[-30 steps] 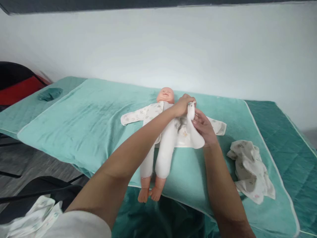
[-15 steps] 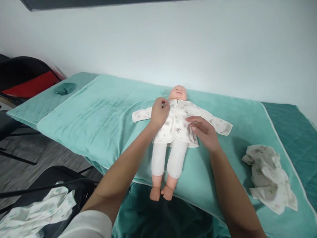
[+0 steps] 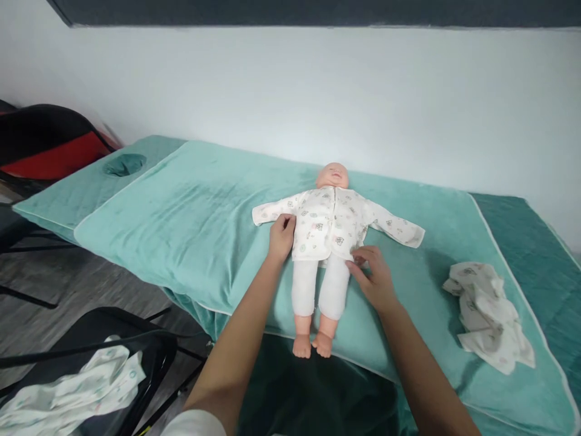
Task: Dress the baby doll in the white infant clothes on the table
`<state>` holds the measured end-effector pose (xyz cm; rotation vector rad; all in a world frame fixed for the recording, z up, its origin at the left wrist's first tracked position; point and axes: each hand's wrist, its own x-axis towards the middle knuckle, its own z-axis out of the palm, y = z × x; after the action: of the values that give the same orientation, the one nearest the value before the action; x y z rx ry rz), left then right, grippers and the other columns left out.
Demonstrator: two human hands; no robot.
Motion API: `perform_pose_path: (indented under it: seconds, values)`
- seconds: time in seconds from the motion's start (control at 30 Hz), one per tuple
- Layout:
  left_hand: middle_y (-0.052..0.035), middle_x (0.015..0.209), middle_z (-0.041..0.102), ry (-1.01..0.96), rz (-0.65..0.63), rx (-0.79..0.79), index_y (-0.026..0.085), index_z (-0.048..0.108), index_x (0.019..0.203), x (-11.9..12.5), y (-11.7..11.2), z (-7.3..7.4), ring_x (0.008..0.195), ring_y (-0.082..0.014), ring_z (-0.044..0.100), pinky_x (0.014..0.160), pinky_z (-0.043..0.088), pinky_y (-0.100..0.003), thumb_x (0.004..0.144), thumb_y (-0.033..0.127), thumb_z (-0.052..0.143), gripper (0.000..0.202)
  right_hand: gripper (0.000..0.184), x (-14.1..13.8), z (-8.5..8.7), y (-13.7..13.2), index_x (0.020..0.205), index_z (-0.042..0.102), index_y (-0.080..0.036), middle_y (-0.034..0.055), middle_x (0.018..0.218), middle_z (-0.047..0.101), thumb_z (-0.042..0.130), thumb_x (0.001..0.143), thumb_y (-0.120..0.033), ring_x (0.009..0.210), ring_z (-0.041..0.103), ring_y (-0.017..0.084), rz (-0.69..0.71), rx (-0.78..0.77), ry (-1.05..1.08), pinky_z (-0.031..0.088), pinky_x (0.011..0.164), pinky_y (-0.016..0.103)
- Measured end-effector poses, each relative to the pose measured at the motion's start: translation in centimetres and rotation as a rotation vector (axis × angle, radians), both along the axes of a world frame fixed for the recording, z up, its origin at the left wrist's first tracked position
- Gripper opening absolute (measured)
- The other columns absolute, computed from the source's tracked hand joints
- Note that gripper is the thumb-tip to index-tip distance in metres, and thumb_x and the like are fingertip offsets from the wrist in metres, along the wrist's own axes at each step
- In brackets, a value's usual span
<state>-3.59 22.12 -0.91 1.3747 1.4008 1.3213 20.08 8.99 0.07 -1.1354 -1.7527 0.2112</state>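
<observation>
A baby doll (image 3: 333,175) lies on its back on the green bed cover. It wears a white printed jacket (image 3: 320,227), its front edges meeting down the chest and both sleeves spread wide. White leggings (image 3: 305,290) cover its legs, and the feet are bare. At the jacket's left side edge, below the sleeve, my left hand (image 3: 282,237) is closed in a pinch on the fabric. My right hand (image 3: 374,280) has its thumb and fingers bent around the jacket's lower right hem, beside the doll's hip.
A crumpled printed cloth (image 3: 490,315) lies on the bed (image 3: 181,212) to the right. Another printed cloth (image 3: 82,387) hangs over a black chair (image 3: 136,327) at lower left. A black and red chair (image 3: 49,151) stands beyond the bed's left end, where the cover has a face hole (image 3: 124,164).
My left hand has moved down from the upper chest to the jacket's side. My right hand has dropped to the lower hem. The jacket front lies flatter, and the view has tilted up slightly.
</observation>
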Motion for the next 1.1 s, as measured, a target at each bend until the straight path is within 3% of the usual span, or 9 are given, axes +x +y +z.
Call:
perform_pose_path:
  seconds: [0.1,0.2,0.33,0.37,0.53,0.63,0.73,0.9,1.1]
  values:
    - [-0.0012,0.087,0.069,0.057,-0.033,0.006,0.021,0.066,0.085,0.0,0.0,0.1,0.084,-0.0170,0.060,0.081,0.044,-0.029,0.094,0.036,0.054,0.021,0.013,-0.3,0.1,-1.0,0.105,0.068,-0.026,0.0041,0.096,0.066,0.065,0.095,-0.017,0.085,0.063,0.018,0.054,-0.014,0.025,0.053,0.073,0.033]
    - [-0.0012,0.087,0.069,0.054,-0.011,0.009,0.020,0.065,0.086,-0.1,0.0,0.0,0.083,-0.0168,0.059,0.080,0.044,-0.029,0.094,0.038,0.054,0.022,0.005,-0.1,0.1,-1.1,0.098,0.070,-0.025,0.0043,0.097,0.069,0.066,0.095,-0.025,0.091,0.065,0.019,0.049,-0.079,0.198,0.054,0.081,0.036]
    - [-0.0011,0.084,0.068,0.041,-0.010,-0.009,0.020,0.066,0.085,-0.2,0.3,0.1,0.080,-0.0165,0.057,0.077,0.043,-0.029,0.094,0.041,0.054,0.026,0.019,1.6,-0.2,1.1,0.101,0.068,-0.022,0.0054,0.103,0.070,0.072,0.087,-0.035,0.103,0.065,0.022,-0.386,-0.230,0.663,0.053,0.098,0.042]
    - [-0.0017,0.083,0.068,0.047,-0.006,-0.027,0.019,0.067,0.084,-0.2,0.4,0.2,0.080,-0.0169,0.057,0.077,0.044,-0.029,0.094,0.044,0.054,0.030,0.021,2.2,-0.2,2.0,0.099,0.068,-0.022,0.0049,0.103,0.070,0.075,0.083,-0.034,0.104,0.065,0.022,-0.436,-0.302,0.772,0.053,0.100,0.042]
    - [-0.0115,0.090,0.076,-0.039,-0.102,-0.245,0.016,0.072,0.080,0.3,0.8,1.3,0.089,-0.0261,0.066,0.084,0.050,-0.037,0.086,0.071,0.059,0.057,0.012,3.8,0.0,6.4,0.087,0.065,-0.025,0.0050,0.100,0.073,0.071,0.083,-0.035,0.102,0.072,0.022,-0.121,-0.551,1.073,0.059,0.102,0.042]
    - [-0.0158,0.105,0.079,-0.301,-0.256,-0.367,0.016,0.077,0.095,0.9,0.8,1.9,0.098,-0.0298,0.071,0.091,0.054,-0.041,0.080,0.073,0.067,0.060,0.014,3.4,0.2,7.7,0.092,0.067,-0.026,0.0041,0.104,0.076,0.073,0.081,-0.033,0.105,0.073,0.023,0.027,-0.609,1.133,0.062,0.100,0.044]
    - [-0.0155,0.114,0.078,-0.448,-0.334,-0.378,0.017,0.076,0.104,1.8,0.5,1.9,0.102,-0.0293,0.074,0.096,0.055,-0.042,0.079,0.070,0.072,0.058,0.022,2.6,0.3,8.1,0.097,0.068,-0.025,0.0030,0.107,0.077,0.078,0.079,-0.033,0.110,0.073,0.023,0.192,-0.632,1.155,0.063,0.098,0.044]
    - [-0.0145,0.111,0.079,-0.595,-0.338,-0.318,0.016,0.073,0.111,3.8,0.8,1.7,0.103,-0.0285,0.075,0.093,0.058,-0.039,0.078,0.062,0.078,0.057,0.038,1.9,-0.3,8.5,0.108,0.059,-0.027,0.0022,0.116,0.076,0.078,0.080,-0.044,0.114,0.071,0.024,0.149,-0.540,1.093,0.064,0.095,0.046]
    - [-0.0139,0.110,0.079,-0.625,-0.371,-0.266,0.015,0.072,0.109,6.1,3.8,1.5,0.105,-0.0299,0.075,0.095,0.058,-0.041,0.077,0.057,0.081,0.053,0.036,3.5,-1.4,11.0,0.110,0.052,-0.030,0.0021,0.118,0.074,0.067,0.089,-0.055,0.106,0.071,0.020,0.127,-0.453,0.899,0.058,0.096,0.041]
